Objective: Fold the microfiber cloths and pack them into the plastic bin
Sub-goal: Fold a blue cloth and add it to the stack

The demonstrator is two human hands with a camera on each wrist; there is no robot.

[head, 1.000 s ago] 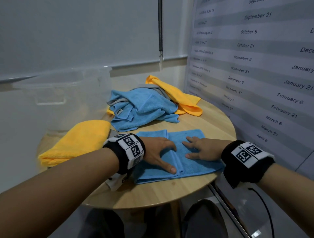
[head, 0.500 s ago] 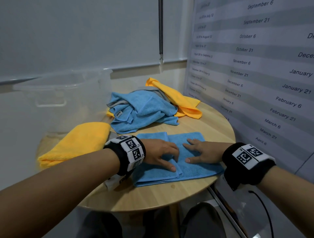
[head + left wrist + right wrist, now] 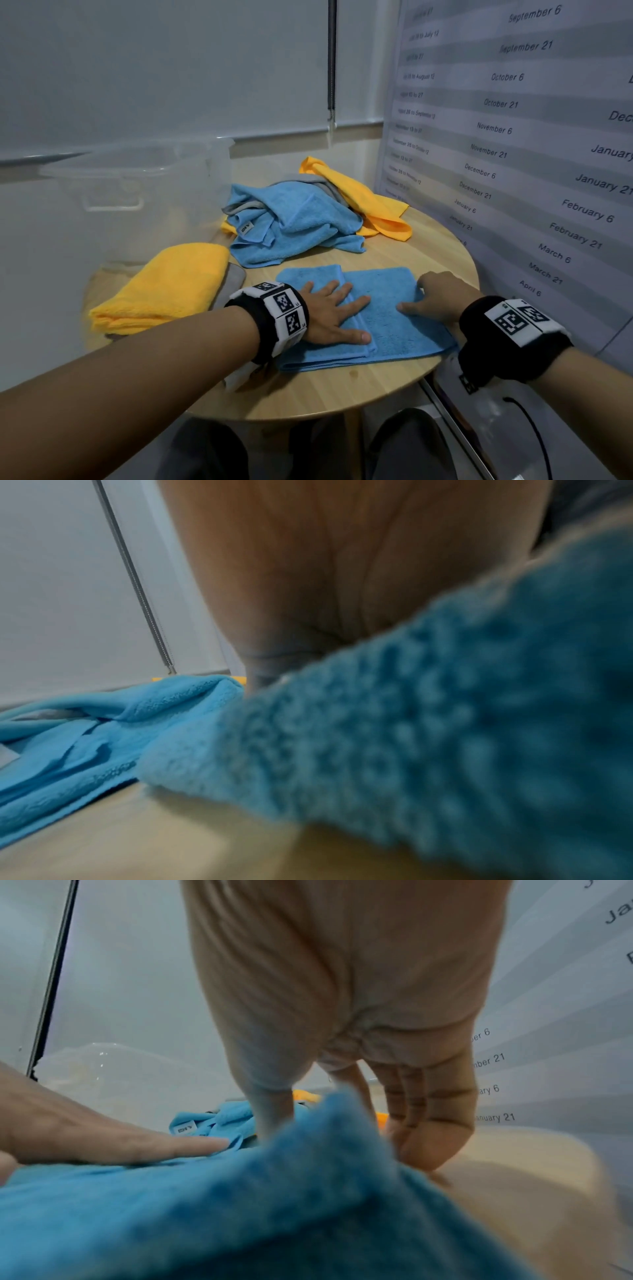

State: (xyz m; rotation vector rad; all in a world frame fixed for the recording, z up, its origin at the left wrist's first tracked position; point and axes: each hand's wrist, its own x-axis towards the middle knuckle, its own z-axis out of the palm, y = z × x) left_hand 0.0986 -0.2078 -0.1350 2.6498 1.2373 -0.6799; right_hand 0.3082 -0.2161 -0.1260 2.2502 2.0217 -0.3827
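A folded blue cloth [image 3: 387,318] lies on the round wooden table [image 3: 325,394] in front of me. My left hand [image 3: 329,315] presses flat on the cloth's left half, fingers spread across the fold line. My right hand [image 3: 435,294] is at the cloth's right edge, thumb on top and fingers curled over the edge. In the right wrist view that edge of the blue cloth [image 3: 240,1218] rises in front of the curled fingers [image 3: 431,1123]. The clear plastic bin [image 3: 137,161] stands at the back left. The left wrist view shows only my palm and blurred blue cloth [image 3: 411,750].
A folded yellow cloth [image 3: 164,284] lies on a grey one at the table's left, by the bin. A loose pile of blue, grey and yellow cloths [image 3: 294,219] sits at the back of the table. A wall chart of dates [image 3: 513,137] stands close on the right.
My right hand has slid rightward from the cloth's middle to its right edge and curled over it. My left hand's fingers have spread out flat on the cloth.
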